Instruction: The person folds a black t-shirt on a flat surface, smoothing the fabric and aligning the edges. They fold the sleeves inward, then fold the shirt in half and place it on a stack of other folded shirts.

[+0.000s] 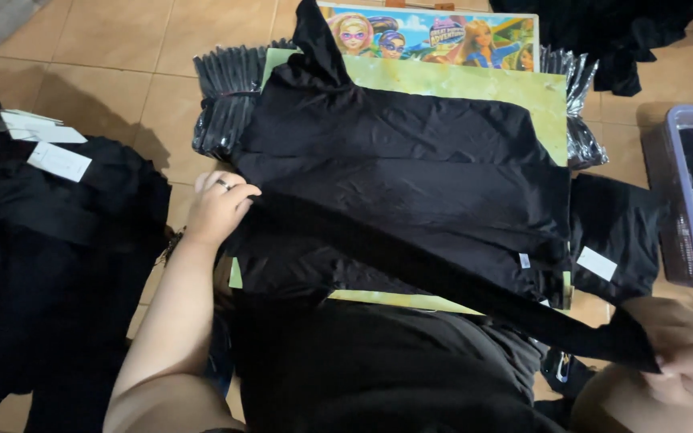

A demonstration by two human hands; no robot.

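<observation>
The black top (411, 184) is soft, matt cloth with small wrinkles. It lies on a smooth green board (483, 88) that looks like card. At 12 o'clock a picture board (435, 36) looks glossy and bright. Under the boards, a stack of bags (222, 96) is shiny clear plastic with creases. At 3 o'clock the tub (687, 232) is smooth, see-through plastic. At 9 o'clock the pile (50, 265) is dark matt cloth with white paper tags (58, 160). The floor (122, 48) is smooth tan tile. The ring (224, 184) looks like shiny metal.

Garment (411, 184) lies on board (475, 84), bin (683, 240) to its right.
</observation>
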